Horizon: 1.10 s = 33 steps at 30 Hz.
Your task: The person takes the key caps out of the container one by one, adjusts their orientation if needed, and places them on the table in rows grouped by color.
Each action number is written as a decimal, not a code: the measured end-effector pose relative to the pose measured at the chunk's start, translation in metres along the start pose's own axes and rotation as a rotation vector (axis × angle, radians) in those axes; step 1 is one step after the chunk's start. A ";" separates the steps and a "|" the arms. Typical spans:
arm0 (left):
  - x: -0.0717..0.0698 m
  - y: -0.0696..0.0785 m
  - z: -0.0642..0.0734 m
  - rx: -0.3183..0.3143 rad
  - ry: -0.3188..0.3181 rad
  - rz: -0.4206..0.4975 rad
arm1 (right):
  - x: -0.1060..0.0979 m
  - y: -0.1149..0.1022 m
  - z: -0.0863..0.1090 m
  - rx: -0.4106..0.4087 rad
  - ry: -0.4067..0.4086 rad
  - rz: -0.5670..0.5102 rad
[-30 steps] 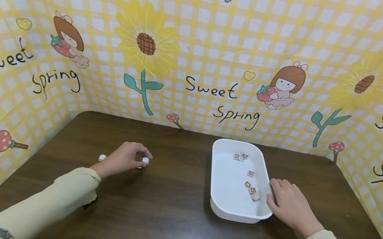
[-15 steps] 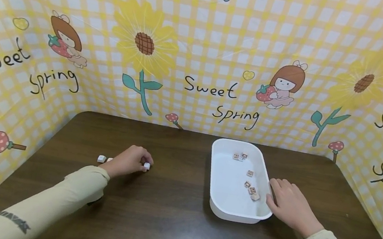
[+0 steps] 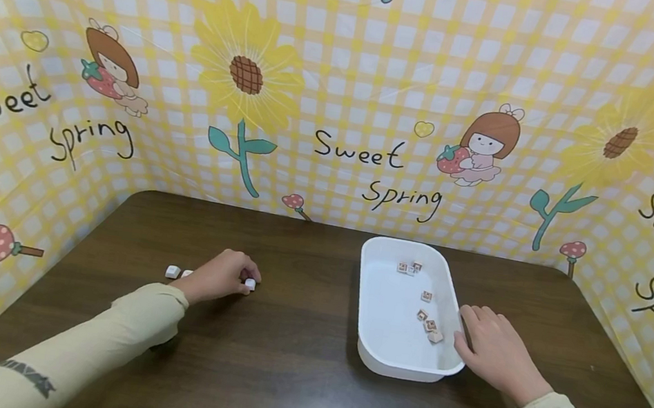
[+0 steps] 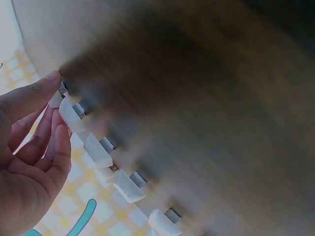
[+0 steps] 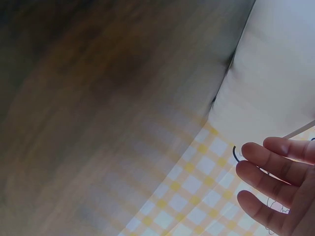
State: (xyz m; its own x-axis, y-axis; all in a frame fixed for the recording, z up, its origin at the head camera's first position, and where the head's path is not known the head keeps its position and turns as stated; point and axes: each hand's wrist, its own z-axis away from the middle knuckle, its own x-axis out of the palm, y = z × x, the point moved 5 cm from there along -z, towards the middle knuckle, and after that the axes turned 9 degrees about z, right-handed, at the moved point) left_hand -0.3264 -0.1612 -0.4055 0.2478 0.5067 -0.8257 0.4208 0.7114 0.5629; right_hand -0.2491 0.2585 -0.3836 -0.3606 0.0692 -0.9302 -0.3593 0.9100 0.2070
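Note:
In the head view my left hand is low over the table's left half, pinching a small white keycap between thumb and fingers. The left wrist view shows the pinched keycap at the end of a row of white keycaps, among them one nearby and one farther along. My hand hides part of this row in the head view. Against the right rim of a white tray rests my right hand, its fingers loosely extended and gripping nothing.
Several small keycaps with brown undersides, such as one, lie loose in the tray. The dark wooden table ends at a yellow checked cloth behind and at both sides.
My left hand has moved slightly right and down with the keycap, bringing it low to the table, then held nearly still. More of the row shows behind the wrist. The right hand stays put.

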 end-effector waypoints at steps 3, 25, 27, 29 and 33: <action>0.000 -0.001 -0.001 -0.007 -0.011 0.000 | 0.000 0.000 0.001 0.000 0.006 0.001; 0.003 0.224 -0.122 0.086 0.007 0.030 | 0.000 0.004 0.002 -0.007 0.014 0.002; 0.027 0.233 -0.140 0.060 -0.006 0.007 | 0.001 0.004 0.002 -0.007 0.015 0.001; 0.048 0.236 -0.156 0.033 -0.003 -0.036 | 0.001 0.003 0.001 -0.007 0.022 0.004; 0.080 0.225 -0.182 -0.069 0.053 -0.069 | 0.001 0.001 0.000 -0.013 0.038 0.000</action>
State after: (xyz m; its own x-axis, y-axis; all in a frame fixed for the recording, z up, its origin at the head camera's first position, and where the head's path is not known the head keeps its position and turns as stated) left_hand -0.3710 0.1277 -0.3384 0.1733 0.4795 -0.8603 0.3740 0.7760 0.5079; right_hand -0.2494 0.2593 -0.3846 -0.3929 0.0539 -0.9180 -0.3703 0.9045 0.2116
